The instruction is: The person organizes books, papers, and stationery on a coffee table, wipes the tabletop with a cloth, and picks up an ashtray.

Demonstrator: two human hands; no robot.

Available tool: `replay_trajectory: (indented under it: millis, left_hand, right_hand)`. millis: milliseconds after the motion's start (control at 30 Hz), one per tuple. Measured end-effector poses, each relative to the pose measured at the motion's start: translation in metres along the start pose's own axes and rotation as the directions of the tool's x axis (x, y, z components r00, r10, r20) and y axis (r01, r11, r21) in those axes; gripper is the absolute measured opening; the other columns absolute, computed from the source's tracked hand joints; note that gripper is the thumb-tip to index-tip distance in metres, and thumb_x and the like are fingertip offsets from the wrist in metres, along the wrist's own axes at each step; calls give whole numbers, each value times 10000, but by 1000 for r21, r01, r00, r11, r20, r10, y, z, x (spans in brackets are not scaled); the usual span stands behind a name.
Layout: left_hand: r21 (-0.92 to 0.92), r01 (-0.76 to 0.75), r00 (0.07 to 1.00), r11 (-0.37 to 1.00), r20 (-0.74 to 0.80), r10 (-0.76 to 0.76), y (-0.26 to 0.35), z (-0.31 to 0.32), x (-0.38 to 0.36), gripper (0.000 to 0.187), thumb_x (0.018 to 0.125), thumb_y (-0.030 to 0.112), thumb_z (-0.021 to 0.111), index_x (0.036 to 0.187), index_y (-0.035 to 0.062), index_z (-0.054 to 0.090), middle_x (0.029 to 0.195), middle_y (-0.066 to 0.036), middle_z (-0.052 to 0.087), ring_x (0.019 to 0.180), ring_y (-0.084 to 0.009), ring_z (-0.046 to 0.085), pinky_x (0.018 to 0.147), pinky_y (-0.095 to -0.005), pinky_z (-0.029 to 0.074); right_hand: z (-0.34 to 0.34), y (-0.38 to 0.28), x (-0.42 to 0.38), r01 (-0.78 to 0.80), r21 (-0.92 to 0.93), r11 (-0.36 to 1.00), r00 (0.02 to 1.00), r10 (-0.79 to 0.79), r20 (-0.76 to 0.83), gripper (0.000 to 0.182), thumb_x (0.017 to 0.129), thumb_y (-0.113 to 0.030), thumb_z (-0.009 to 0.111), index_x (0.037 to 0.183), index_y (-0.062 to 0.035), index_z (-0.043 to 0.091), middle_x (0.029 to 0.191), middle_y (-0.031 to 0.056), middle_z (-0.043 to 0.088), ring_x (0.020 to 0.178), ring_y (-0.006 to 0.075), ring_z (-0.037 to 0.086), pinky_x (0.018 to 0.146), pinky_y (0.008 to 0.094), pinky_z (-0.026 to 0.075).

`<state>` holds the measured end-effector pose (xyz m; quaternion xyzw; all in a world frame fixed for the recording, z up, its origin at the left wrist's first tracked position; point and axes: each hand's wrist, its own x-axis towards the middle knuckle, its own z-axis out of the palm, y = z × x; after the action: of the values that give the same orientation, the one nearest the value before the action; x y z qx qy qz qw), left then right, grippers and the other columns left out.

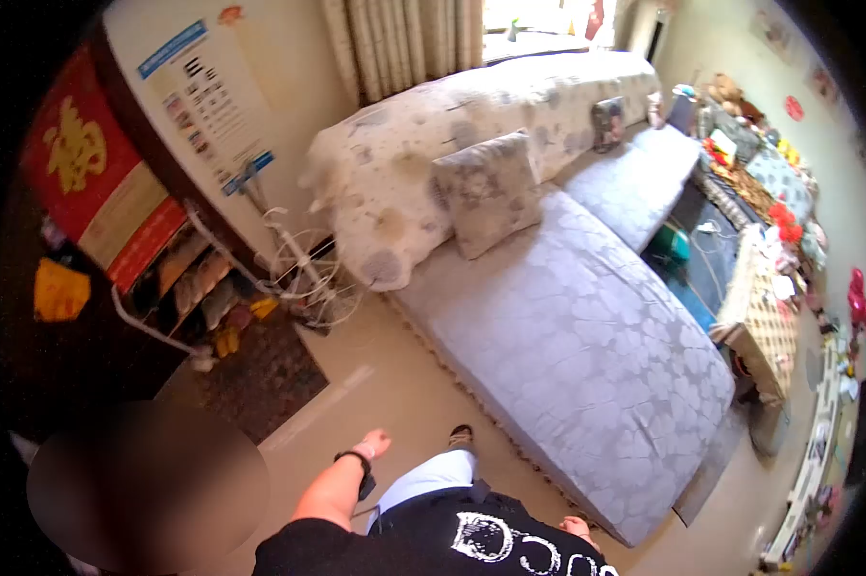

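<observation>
My left hand (375,443) hangs above the tiled floor (342,398), fingers curled in and nothing visible in them. A black band (356,467) goes round that wrist. On the other side of my black shirt (394,542), my right hand (577,526) shows only in part, its fingers curled beside the front edge of the grey sofa seat (586,365). One shoe (462,435) is forward on the floor, below a light trouser leg.
A patterned cushion (490,197) leans on the covered sofa back (385,187). Left are a white wire-framed stand (308,274), a shoe rack (193,278) and a dark mat (265,379). A low table (687,278) stands beyond the sofa. A blurred oval covers the lower left.
</observation>
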<state>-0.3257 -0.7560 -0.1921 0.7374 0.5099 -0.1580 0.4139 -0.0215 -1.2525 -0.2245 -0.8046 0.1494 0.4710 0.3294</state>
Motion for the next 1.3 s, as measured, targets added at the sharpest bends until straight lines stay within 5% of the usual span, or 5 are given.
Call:
replay_trajectory:
  millis: [533,833,1033,1133,1300]
  left_hand:
    - [-291,59,997,955,55,-45,21,46,127,238,758,183,520,875,-9,598,765,-106,609,670,-188,576,618,-303,464]
    - [-608,-92,963,789,-254,-84,105,125,-7,155,774,121,516,818,-11,586,669,-45,563,626,-110,527,568,-242,444]
    - [13,96,994,995,-44,-95,48,259,-134,307,739,271,527,884,18,623,827,-146,633,797,-243,605,748,-337,464]
    - [-306,167,982,937,141,-129,14,297,-162,329,749,303,605,917,21,615,813,-75,625,761,-149,565,711,-295,453]
    - [-412,170,973,895,-72,-218,57,309,-250,281,741,271,608,837,8,612,725,-58,611,670,-144,559,621,-289,460]
  right_hand:
    - [-44,-154,33,388,-151,909,914,-401,-66,296,743,-212,526,992,-65,590,946,108,614,882,227,573,787,322,444]
    - [-182,-70,124,245,-378,893,960,-278,-35,260,734,-136,514,971,-66,594,789,67,631,671,158,586,633,297,478]
    - [-295,27,223,166,-240,957,969,-204,-140,252,732,-195,501,931,-111,630,943,119,619,913,270,574,794,347,448]
    - [-325,39,189,54,-339,939,978,-117,-170,246,750,-169,460,910,-92,631,936,136,617,860,288,588,743,364,466]
    - [-314,90,206,80,-235,969,966,-134,-220,209,744,-170,479,849,-86,639,853,150,625,818,276,599,684,367,471]
